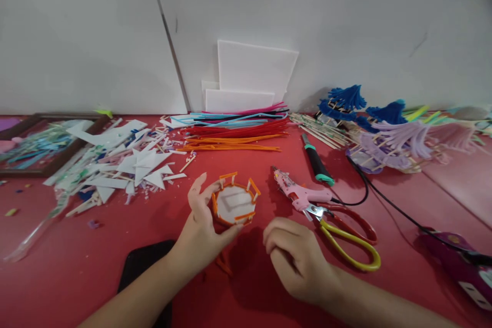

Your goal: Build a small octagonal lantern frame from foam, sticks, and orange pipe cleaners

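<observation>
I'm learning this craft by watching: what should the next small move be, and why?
Probably bring the right hand to the pink glue gun: it lies close by, the left hand holds the round piece, and its orange top strips leave gaps.

The round piece (243, 199) is orange and white, the glue gun (303, 195) pink, the tabletop (154, 223) red.

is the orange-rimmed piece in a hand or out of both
In the left hand: thumb and fingers hold the orange-rimmed piece at its edge.
</observation>
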The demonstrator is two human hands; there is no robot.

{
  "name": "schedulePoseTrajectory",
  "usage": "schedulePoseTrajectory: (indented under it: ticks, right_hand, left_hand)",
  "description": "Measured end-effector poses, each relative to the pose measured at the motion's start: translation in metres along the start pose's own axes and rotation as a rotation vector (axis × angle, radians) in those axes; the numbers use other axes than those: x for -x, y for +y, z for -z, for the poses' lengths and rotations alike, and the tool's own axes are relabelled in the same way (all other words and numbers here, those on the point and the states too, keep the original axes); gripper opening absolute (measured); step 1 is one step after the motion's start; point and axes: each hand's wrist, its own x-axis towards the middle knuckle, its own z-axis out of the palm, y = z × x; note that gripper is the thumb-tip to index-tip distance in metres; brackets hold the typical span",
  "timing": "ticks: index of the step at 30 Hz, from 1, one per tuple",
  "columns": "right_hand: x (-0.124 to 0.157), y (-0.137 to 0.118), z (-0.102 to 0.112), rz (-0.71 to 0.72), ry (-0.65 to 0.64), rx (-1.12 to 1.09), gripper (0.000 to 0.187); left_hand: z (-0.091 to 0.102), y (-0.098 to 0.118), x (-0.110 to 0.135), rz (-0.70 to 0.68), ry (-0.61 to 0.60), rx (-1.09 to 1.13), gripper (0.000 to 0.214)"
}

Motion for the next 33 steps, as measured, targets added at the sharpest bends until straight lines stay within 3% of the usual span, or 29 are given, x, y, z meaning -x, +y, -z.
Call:
schedulePoseTrajectory:
  ticks: [5,8,16,22,25,29,31,33]
  right_hand:
    - [0.003,0.006,-0.008,-0.358,0.120,-0.134,0.013]
    - [0.004,0.010,-0.013,-0.458,0.110,-0.232,0.028]
    - [-0.001,0.014,-0.007,-0.404,0.049,-0.291,0.031]
    - [-0.003,0.012,-0.003,-0.418,0.033,-0.221,0.013]
    - [-0.003,0.011,-0.003,-0.405,0.037,-0.227,0.015]
    - [0.001,0.010,0.000,-0.370,0.203,-0.272,0.017]
    - [0.003,0.009,0.004,-0.300,0.320,-0.299,0.017]
    - [0.003,0.007,0.013,-0.211,0.358,-0.278,0.017]
  left_hand:
    - [0.001,0.002,0.003,-0.067,-0.113,-0.049,0.097]
    - [0.001,0.005,0.005,-0.062,-0.164,-0.019,0.097]
    - [0.002,0.004,0.003,-0.024,-0.209,0.120,0.105]
    - [0.002,0.006,0.004,0.034,-0.239,0.219,0.121]
    - [0.002,0.008,0.005,0.044,-0.223,0.233,0.122]
    - [0.001,0.004,0.007,-0.002,-0.254,0.202,0.122]
    - [0.001,0.001,0.008,-0.052,-0.311,0.191,0.121]
    - [0.001,-0.001,0.009,-0.108,-0.370,0.170,0.120]
